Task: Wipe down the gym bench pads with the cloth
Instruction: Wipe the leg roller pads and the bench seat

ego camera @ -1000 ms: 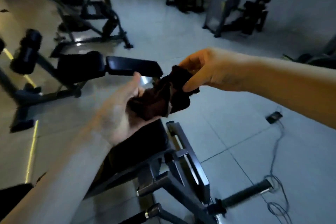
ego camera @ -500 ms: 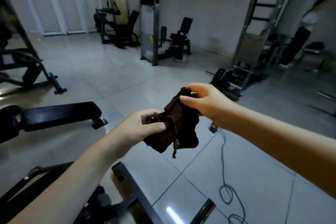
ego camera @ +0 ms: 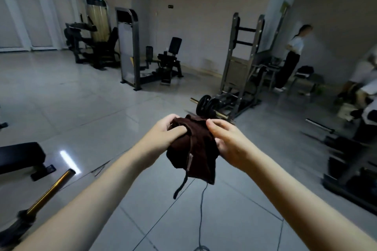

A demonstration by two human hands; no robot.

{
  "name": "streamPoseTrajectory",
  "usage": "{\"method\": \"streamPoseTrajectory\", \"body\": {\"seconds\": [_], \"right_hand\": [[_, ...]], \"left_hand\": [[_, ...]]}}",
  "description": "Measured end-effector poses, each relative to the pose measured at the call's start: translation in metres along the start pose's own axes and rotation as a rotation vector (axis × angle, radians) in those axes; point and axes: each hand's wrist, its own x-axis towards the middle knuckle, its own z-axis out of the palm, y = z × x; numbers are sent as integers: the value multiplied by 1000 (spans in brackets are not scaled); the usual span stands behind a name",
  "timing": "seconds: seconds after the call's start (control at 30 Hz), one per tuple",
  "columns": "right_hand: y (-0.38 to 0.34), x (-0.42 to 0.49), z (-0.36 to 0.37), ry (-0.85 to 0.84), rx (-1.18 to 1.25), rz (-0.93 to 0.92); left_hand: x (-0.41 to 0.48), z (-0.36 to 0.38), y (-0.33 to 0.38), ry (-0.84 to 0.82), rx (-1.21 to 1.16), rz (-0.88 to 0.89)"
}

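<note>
Dark brown cloth (ego camera: 193, 149) hangs at centre frame, bunched between both hands: the left hand (ego camera: 165, 134) grips its upper left edge, the right hand (ego camera: 226, 142) pinches the top right. Black bench (ego camera: 20, 157) pad sits at the left edge, well apart.

The dark brown cloth (ego camera: 196, 149) hangs crumpled, well apart from the black bench pad (ego camera: 20, 156).
</note>
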Motion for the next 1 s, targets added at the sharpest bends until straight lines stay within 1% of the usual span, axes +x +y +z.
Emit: {"method": "streamPoseTrajectory", "body": {"seconds": [0.03, 0.07, 0.1, 0.2, 0.23, 0.3, 0.4, 0.5, 0.57, 0.67, 0.73, 0.8, 0.87, 0.93, 1.0], "right_hand": [[2, 4, -11, -35, 81, 32], [7, 9, -20, -57, 92, 55], [10, 16, -27, -67, 47, 76], [20, 45, -37, -2, -355, 45], [19, 57, -39, 36, -416, 23], [17, 88, -46, 47, -372, -28], [11, 152, -62, -16, -277, -46], [4, 233, -67, -50, -413, -114], [-7, 291, -59, -143, -491, -160], [-32, 379, -34, -423, -621, -77], [-42, 439, -9, -569, -745, -105], [-50, 495, 23, -599, -779, -194], [-56, 548, 57, -609, -765, -282], [-59, 595, 89, -672, -660, -296], [-56, 642, 124, -730, -556, -314]], "left_hand": [[16, 6, 0, 2, 15, 6], [30, 11, 0, 2, 45, 7], [45, 14, -1, -3, 96, 8], [85, 20, -7, -36, 303, 4], [100, 20, -10, -44, 357, 1], [131, 13, -17, -50, 420, -10], [187, -13, -25, -62, 447, -51], [246, -52, -32, -104, 434, -113], [288, -83, -38, -112, 409, -146], [348, -132, -35, -119, 396, -172], [384, -164, -30, -102, 484, -192], [417, -196, -27, -51, 582, -219], [445, -233, -23, 35, 622, -237], [462, -274, -20, 108, 586, -256], [473, -320, -18, 149, 479, -289]]}}
